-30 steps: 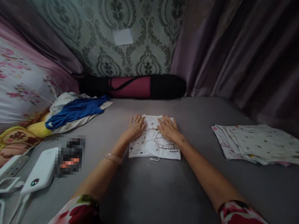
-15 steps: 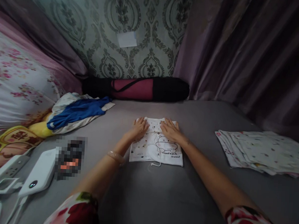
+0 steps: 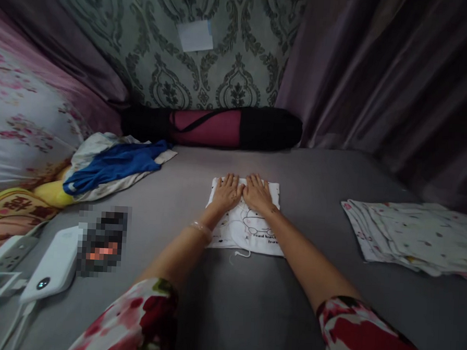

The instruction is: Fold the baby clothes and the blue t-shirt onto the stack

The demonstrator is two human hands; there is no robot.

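Note:
A white folded garment [image 3: 238,238] with a cartoon print, black lettering and a white drawstring at its near edge lies flat on the grey bed sheet [image 3: 246,301]. My left hand [image 3: 228,193] presses flat on its far left part, fingers stretched forward. Beside it, my right hand [image 3: 258,194] also lies palm down on the cloth, fingers extended. The two thumbs are close together near the middle. Both hands and the right forearm cover parts of the print.
To the right is a stack of folded patterned cloths [image 3: 410,236]. On the left are a blue and white garment [image 3: 116,163], a white power bank [image 3: 52,265] and a power strip [image 3: 10,257]. A black and maroon long bag [image 3: 208,127] lies along the wall.
Both hands have slid inward, from the garment's far corners to near its middle, staying flat. The view has tilted slightly down.

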